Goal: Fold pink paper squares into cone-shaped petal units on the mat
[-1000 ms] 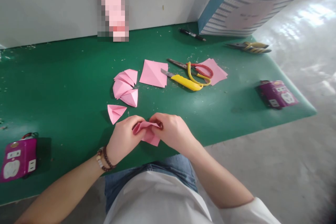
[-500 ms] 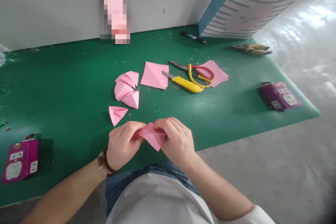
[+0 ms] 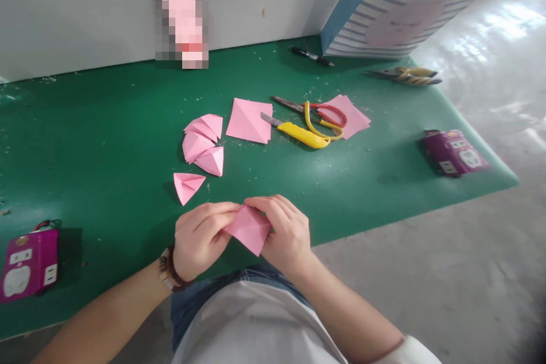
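Over the green work mat (image 3: 341,182), the left hand (image 3: 200,242) and right hand (image 3: 285,233) grip a folded pink paper square (image 3: 249,229) between closed fingers. Five folded pink pieces (image 3: 195,145) lie already done, while a creased pink sheet (image 3: 248,120) and further pink sheets (image 3: 354,116) remain flat.

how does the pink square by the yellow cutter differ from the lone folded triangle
The pink paper square lies flat with a diagonal crease; the folded pink triangle is layered and three-cornered. The square is larger than the triangle. Both are pink paper on the green mat.
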A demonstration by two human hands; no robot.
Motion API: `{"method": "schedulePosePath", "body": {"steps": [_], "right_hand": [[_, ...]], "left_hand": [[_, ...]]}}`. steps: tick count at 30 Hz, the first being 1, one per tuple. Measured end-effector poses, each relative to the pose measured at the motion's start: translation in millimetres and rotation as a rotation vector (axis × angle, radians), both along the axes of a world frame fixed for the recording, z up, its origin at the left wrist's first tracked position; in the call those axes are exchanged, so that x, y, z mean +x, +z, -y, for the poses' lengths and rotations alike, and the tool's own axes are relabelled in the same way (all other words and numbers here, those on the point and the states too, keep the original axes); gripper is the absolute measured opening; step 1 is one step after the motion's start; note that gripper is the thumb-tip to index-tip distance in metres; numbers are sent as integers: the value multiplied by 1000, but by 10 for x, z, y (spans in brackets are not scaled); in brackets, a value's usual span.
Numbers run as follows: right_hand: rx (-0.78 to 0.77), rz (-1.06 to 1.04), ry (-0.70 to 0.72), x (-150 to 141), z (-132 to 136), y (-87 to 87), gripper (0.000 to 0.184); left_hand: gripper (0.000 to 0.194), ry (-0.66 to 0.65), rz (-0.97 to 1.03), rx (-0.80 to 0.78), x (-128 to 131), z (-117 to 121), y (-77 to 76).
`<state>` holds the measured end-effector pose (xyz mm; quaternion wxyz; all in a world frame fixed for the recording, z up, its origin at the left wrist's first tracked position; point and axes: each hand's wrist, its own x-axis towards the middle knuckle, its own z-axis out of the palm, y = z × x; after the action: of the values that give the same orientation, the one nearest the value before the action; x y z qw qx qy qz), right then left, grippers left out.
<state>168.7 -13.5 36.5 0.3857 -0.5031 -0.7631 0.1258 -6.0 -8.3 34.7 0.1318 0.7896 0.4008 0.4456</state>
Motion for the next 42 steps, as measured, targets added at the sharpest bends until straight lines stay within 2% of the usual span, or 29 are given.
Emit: {"method": "schedulePosePath", "body": {"steps": [5,9,12,15,18,20,23,25,28,31,37,40,42], "right_hand": [[7,22,5,-6,-9,-50,9],[-73,0,22,43,-69,-43,17],[-107,-57,121,106,-108,-4,26],[-105,-79,192,151,-124,18,30],[-89,-78,156,170,-138,7,35],[-89,-58,157,181,-155,9,31],[-156,-21,251,202,-185,60,11],[-208,-19,290,208,-203,111,20],[-242,18,228,190,-226,151,12],[-252,120,153,160,-247,124,10],[-210,282,123,99,-279,34,13],[-237,255,136,76,-292,51,12],[-293,150,168,110,-301,82,11]], "left_hand": [[22,22,11,-56,26,1,0],[30,83,71,-372,22,-12,-6],[40,109,135,-594,23,-55,-26],[41,101,175,-729,27,-96,-37],[32,84,186,-819,27,-110,-25],[29,78,169,-829,24,-111,-19],[27,89,149,-787,18,-116,-30],[27,95,149,-764,17,-124,-47],[25,88,159,-767,20,-134,-66],[21,61,205,-808,28,-129,-68],[20,-9,251,-896,34,-115,-61],[18,21,216,-885,22,-131,-67],[19,50,204,-862,10,-147,-70]]}}
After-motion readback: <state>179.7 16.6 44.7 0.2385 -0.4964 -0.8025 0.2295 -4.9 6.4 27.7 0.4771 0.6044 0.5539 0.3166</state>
